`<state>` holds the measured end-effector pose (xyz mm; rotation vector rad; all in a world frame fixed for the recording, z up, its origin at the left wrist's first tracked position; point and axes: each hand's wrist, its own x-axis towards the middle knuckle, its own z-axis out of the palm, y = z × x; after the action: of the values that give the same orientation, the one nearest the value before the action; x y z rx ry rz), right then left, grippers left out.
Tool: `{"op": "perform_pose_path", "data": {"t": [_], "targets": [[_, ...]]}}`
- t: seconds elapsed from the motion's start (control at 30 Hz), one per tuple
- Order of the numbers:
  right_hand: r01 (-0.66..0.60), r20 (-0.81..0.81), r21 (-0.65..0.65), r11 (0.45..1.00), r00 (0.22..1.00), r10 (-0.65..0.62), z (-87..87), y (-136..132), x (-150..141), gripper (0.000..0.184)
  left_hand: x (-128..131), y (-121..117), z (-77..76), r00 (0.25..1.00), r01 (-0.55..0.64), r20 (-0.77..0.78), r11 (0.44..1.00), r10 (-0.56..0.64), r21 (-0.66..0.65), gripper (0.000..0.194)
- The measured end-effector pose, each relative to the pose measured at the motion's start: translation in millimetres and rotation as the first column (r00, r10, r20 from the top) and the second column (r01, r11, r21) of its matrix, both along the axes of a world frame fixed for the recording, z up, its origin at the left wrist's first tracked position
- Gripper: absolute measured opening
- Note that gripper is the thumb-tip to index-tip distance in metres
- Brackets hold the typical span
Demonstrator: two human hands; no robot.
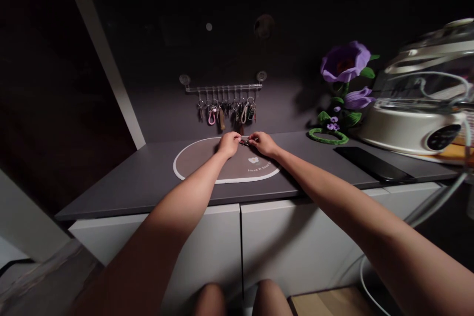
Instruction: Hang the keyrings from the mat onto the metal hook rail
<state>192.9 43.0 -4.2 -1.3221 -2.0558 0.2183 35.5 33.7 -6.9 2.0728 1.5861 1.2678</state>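
Note:
Above the oval mat (200,163), my left hand (229,144) and my right hand (262,142) face each other a short way apart. Between their fingertips is a small bunch of keys (244,142), metallic and dark, too small to make out singly. Both hands are closed in a pinch on it, the left from one side and the right from the other. Just behind them, a clear hook rail (224,89) on the wall carries several hanging key rings, among them a pink loop (212,117) and a brown strap (221,119).
To the right on the dark countertop (129,177) stand purple craft flowers (345,61) with a green ring base. A black phone-like slab (370,163) lies in front of a white appliance with a clear cover (400,131). White cabinet doors (285,237) are below the counter edge.

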Motion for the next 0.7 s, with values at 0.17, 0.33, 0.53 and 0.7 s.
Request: {"op": "perform_pose_path", "data": {"t": [0.17,0.33,0.53,0.7], "targets": [[-0.043,0.092,0.030,0.999,0.995,0.040,0.3,4,-3,0.017,-1,3,-3.9,1.000,-0.013,-0.015,0.999,0.012,-0.030,0.019],[-0.047,0.117,0.030,0.998,0.992,0.043,-0.5,5,-2,0.015,-2,6,-6.2,1.000,-0.020,0.009,0.998,0.021,-0.056,0.018],[-0.031,0.117,0.030,0.999,0.993,0.028,0.9,4,-3,0.014,-2,10,-9.0,0.998,-0.013,0.065,0.997,0.018,-0.073,0.017],[-0.046,0.031,0.002,0.999,0.998,0.045,3.3,2,-1,0.013,-3,13,-10.7,0.996,-0.009,0.085,0.996,0.017,-0.089,0.017]]}}
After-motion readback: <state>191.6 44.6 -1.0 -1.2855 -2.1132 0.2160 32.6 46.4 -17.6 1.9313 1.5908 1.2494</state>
